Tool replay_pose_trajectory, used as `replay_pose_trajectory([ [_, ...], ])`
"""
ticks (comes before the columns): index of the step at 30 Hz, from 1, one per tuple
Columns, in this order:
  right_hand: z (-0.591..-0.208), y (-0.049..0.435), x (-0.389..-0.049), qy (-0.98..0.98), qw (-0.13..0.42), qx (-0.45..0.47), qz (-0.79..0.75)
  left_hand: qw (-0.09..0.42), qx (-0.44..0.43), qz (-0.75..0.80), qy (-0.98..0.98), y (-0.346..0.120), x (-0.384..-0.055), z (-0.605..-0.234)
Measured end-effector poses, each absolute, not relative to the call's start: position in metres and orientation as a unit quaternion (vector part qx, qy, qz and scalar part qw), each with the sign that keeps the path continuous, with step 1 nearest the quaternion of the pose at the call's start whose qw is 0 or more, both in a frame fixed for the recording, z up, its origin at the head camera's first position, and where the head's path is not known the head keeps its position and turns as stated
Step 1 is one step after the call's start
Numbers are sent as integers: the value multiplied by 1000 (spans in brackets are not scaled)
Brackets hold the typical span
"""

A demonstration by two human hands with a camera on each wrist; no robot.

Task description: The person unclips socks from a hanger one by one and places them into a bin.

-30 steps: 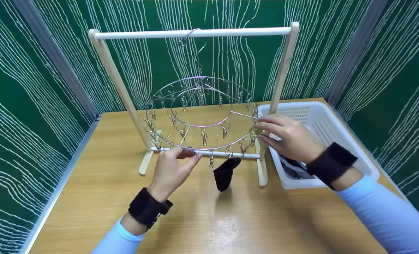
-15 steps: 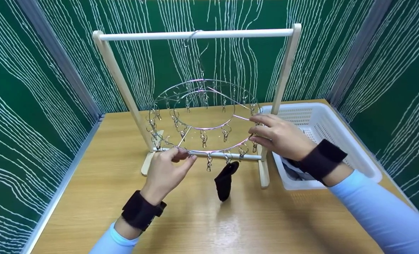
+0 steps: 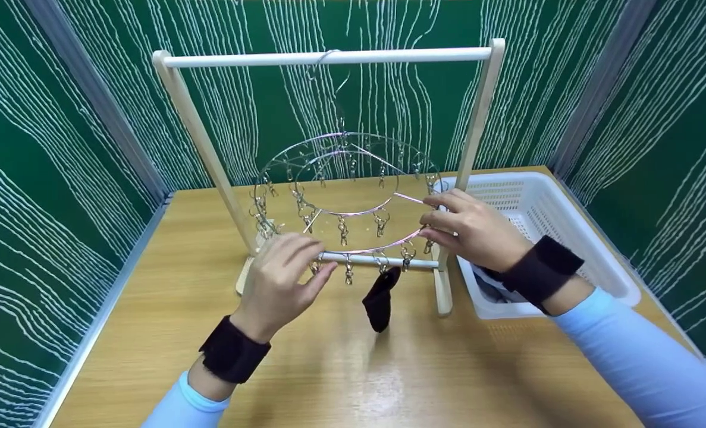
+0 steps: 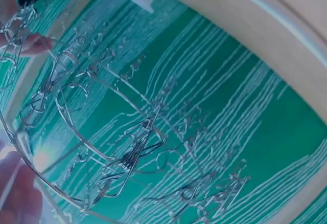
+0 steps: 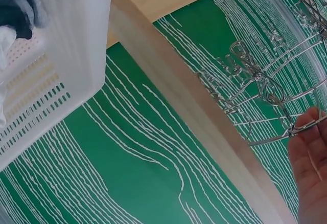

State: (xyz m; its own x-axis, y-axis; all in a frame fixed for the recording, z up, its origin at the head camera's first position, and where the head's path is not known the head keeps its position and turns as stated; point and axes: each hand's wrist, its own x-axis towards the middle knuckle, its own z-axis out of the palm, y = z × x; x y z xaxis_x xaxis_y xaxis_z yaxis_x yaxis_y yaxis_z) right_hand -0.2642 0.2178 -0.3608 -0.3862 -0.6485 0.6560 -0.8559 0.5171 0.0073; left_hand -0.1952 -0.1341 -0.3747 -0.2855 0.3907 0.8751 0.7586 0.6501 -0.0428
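Note:
A round metal sock hanger (image 3: 344, 214) with two rings and several dangling clips hangs by its hook from the rack's top bar. At its right rim my right hand (image 3: 471, 226) pinches the outer ring; in the right wrist view those fingers (image 5: 309, 152) meet the wire. My left hand (image 3: 278, 282) lies at the front left of the ring, fingers over the wire and thumb apart from them. A small black sock (image 3: 380, 300) dangles from a front clip. Metal clips (image 4: 133, 155) fill the middle of the left wrist view.
A wooden rack with a white top bar (image 3: 412, 54) stands on the wooden table (image 3: 168, 297). Behind its right leg sits a white plastic basket (image 3: 590, 238), with grey and dark cloth (image 5: 20, 9) inside. Green, white-lined walls (image 3: 388, 24) enclose the table.
My left hand has gone from pinching the ring to spread fingers, lying slightly further left. My right hand has shifted a little left along the rim. The hanger and sock have swung slightly.

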Motion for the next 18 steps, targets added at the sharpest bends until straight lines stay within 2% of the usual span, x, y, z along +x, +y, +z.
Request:
replay_pose_trajectory([
  [5, -362, 214, -259, -820, 310, 449, 172, 470, -394, -159, -774, -134, -199, -374],
  [18, -365, 202, -251, -808, 350, 444, 169, 453, -367, -173, -794, -145, -213, -378],
])
